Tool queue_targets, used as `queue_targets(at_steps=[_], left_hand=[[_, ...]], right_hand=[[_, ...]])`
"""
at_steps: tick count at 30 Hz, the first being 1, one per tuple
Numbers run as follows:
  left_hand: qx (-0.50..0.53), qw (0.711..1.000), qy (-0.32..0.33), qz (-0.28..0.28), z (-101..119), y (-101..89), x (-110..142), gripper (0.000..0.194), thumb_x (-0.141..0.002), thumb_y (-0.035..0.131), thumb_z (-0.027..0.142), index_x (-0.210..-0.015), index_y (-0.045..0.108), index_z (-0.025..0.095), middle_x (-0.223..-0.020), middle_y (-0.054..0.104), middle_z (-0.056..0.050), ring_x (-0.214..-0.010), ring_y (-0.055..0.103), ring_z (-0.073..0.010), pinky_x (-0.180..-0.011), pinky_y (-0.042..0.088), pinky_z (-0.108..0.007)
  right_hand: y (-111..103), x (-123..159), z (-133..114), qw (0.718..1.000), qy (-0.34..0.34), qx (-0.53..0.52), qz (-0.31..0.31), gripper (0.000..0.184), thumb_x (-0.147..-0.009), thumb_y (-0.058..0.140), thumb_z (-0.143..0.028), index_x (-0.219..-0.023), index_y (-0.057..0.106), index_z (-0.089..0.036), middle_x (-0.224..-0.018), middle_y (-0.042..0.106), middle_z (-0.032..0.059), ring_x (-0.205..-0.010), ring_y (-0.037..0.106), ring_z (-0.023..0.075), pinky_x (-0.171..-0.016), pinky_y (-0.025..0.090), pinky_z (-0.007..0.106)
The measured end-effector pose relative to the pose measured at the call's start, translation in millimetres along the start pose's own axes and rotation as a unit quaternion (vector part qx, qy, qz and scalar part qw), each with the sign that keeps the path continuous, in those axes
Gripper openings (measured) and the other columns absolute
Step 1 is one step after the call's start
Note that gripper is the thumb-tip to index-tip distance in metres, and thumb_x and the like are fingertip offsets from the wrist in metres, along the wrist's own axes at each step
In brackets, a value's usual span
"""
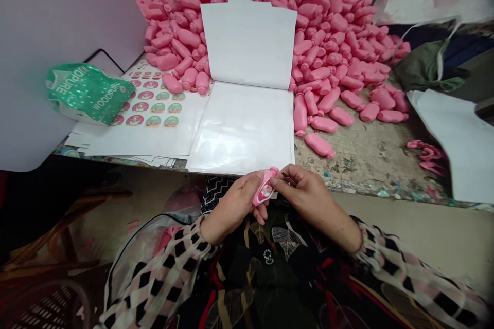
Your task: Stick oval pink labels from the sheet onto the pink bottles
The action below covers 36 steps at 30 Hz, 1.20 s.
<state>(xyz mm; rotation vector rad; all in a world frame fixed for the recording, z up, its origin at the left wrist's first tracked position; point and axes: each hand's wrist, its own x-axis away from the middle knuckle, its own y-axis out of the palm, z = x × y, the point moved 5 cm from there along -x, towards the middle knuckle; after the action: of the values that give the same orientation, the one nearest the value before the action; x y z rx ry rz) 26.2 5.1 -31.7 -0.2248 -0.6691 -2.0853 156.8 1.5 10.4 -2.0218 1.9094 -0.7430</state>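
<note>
Over my lap, just off the table's front edge, my left hand (pixel 236 206) grips a small pink plastic bottle (pixel 261 191). The bottle tilts, its neck pointing up and to the right. A pink and white oval sticker (pixel 266 192) lies on its side. My right hand (pixel 304 193) has its thumb on the sticker's upper right part; its other fingers curl behind, partly hidden. Whether those fingers also grip the bottle or the sticker's edge, I cannot tell. Right in front of both hands lies a white sheet (pixel 243 128) with faint oval outlines.
A big heap of pink bottles (pixel 339 36) covers the back of the table. Left lie sticker sheets (pixel 146 97) under a green bag (pixel 90 93). A raised white sheet (pixel 249 43) leans on the heap. Rightward are pink scraps (pixel 426 155) and white paper (pixel 459 139).
</note>
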Motion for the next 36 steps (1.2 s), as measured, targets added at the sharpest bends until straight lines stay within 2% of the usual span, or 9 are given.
queue_targets(at_steps=[3, 6, 9, 12, 16, 21, 27, 36], left_hand=[[0.000, 1.000, -0.003, -0.004, 1, 0.4, 1, 0.041, -0.088, 0.039, 0.055, -0.090, 0.053, 0.017, -0.066, 0.053, 0.003, -0.044, 0.054, -0.0080, -0.040, 0.047, -0.021], [-0.010, 1.000, -0.004, -0.022, 5, 2.5, 3, 0.040, -0.087, 0.043, 0.053, -0.101, 0.055, 0.017, -0.069, 0.053, 0.003, -0.046, 0.053, -0.0073, -0.042, 0.046, -0.020], [-0.042, 0.998, -0.002, -0.041, 9, 4.3, 6, 0.040, -0.084, 0.053, 0.045, -0.115, 0.052, 0.020, -0.074, 0.055, 0.002, -0.049, 0.053, -0.0068, -0.045, 0.047, -0.020], [-0.064, 0.997, -0.011, -0.046, 11, 4.2, 8, 0.048, -0.080, 0.061, 0.035, -0.124, 0.048, 0.021, -0.072, 0.055, 0.003, -0.051, 0.053, -0.0075, -0.048, 0.048, -0.021], [-0.071, 0.996, -0.032, -0.045, 9, 3.6, 7, 0.053, -0.078, 0.061, 0.024, -0.128, 0.045, 0.021, -0.068, 0.054, 0.004, -0.051, 0.053, -0.0078, -0.049, 0.048, -0.022], [-0.088, 0.994, -0.044, -0.039, 8, 3.5, 8, 0.053, -0.078, 0.059, 0.021, -0.129, 0.044, 0.023, -0.069, 0.055, 0.004, -0.051, 0.054, -0.0086, -0.050, 0.049, -0.024], [-0.095, 0.993, -0.046, -0.045, 9, 4.9, 10, 0.051, -0.081, 0.056, 0.022, -0.130, 0.044, 0.024, -0.068, 0.055, 0.004, -0.053, 0.055, -0.0092, -0.051, 0.048, -0.024], [-0.086, 0.994, -0.034, -0.061, 6, 5.4, 9, 0.051, -0.085, 0.051, 0.047, -0.130, 0.045, 0.024, -0.073, 0.054, 0.002, -0.050, 0.052, -0.0074, -0.046, 0.045, -0.021]], right_hand=[[0, 0, 1, 1.000, 0.014, -0.017, -0.009, 0.024, -0.081, 0.058, -0.039, -0.068, 0.056, -0.018, -0.065, 0.057, -0.0013, -0.062, 0.049, 0.0120, -0.059, 0.037, 0.026], [0, 0, -1, 1.000, 0.018, -0.023, -0.008, 0.026, -0.081, 0.057, -0.040, -0.068, 0.057, -0.017, -0.064, 0.057, -0.0013, -0.061, 0.048, 0.0118, -0.058, 0.036, 0.025], [0, 0, -1, 0.999, 0.018, -0.025, -0.009, 0.025, -0.081, 0.056, -0.038, -0.068, 0.058, -0.017, -0.064, 0.057, -0.0012, -0.061, 0.048, 0.0118, -0.057, 0.036, 0.025], [0, 0, 0, 1.000, 0.015, -0.024, -0.009, 0.024, -0.081, 0.057, -0.037, -0.068, 0.057, -0.017, -0.064, 0.057, -0.0010, -0.061, 0.048, 0.0119, -0.057, 0.037, 0.025], [0, 0, 3, 0.999, 0.014, -0.046, -0.021, 0.024, -0.080, 0.058, -0.037, -0.068, 0.057, -0.016, -0.063, 0.055, -0.0010, -0.060, 0.047, 0.0117, -0.056, 0.038, 0.024], [-1, 1, 7, 0.997, 0.040, -0.055, -0.042, 0.024, -0.081, 0.056, -0.037, -0.070, 0.058, -0.016, -0.061, 0.053, -0.0014, -0.058, 0.045, 0.0113, -0.052, 0.035, 0.023], [-6, 6, 11, 0.999, 0.020, -0.006, -0.050, 0.025, -0.084, 0.052, -0.039, -0.071, 0.058, -0.018, -0.062, 0.052, -0.0024, -0.058, 0.044, 0.0109, -0.053, 0.034, 0.023], [-6, 7, 12, 0.994, 0.042, -0.053, -0.087, 0.028, -0.084, 0.052, -0.039, -0.068, 0.056, -0.017, -0.060, 0.052, -0.0025, -0.055, 0.044, 0.0101, -0.052, 0.035, 0.023]])
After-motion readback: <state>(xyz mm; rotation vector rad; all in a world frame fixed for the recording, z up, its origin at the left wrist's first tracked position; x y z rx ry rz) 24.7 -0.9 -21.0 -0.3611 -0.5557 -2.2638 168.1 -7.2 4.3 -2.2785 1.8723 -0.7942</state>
